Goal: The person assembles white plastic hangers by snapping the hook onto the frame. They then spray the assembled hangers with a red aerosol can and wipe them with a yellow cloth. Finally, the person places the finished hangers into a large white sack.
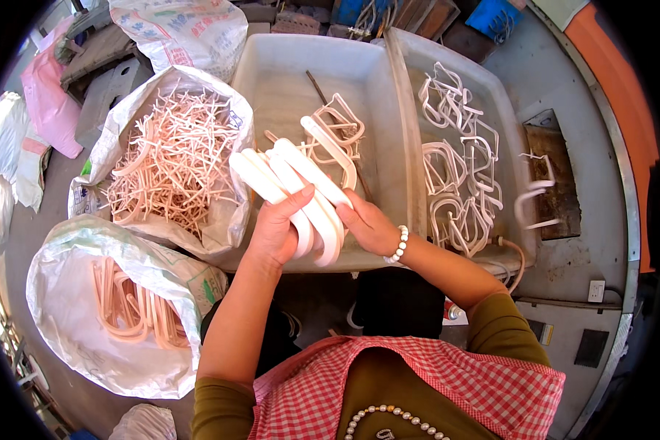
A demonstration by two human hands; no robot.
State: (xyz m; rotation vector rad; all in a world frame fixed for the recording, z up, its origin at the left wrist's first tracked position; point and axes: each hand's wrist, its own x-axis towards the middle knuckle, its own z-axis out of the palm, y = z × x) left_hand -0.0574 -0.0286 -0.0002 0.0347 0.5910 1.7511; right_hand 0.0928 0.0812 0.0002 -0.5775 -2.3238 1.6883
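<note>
Red-checked apron (447, 381) and a string of pale beads (396, 418) fill the lower edge, nearest the lens, with both olive sleeves rising from there. Above them the left hand (275, 231) and the right hand (370, 227) meet over the near rim of a grey plastic tub (286, 88). Together they grip a bundle of white curved plastic strips (301, 191) — the left fingers wrapped closed around its lower bend, thumb on top, the right fingers curled tight against its right side. A white bead bracelet (398, 244) sits on the right wrist.

More curved white pieces (337, 132) lie in the tub toward its far right corner, close behind the bundle. Touching the tub's right wall stands a second tub (506, 110) holding loose white loops (458, 169) along its length. Against the first tub's left wall leans an open sack of thin pinkish offcuts (172, 158); nearer, at the lower left, another sack (73, 308) holds long pinkish curved strips (132, 308). Open room is scarce — only the first tub's bare left half and the concrete floor (601, 169) at right.
</note>
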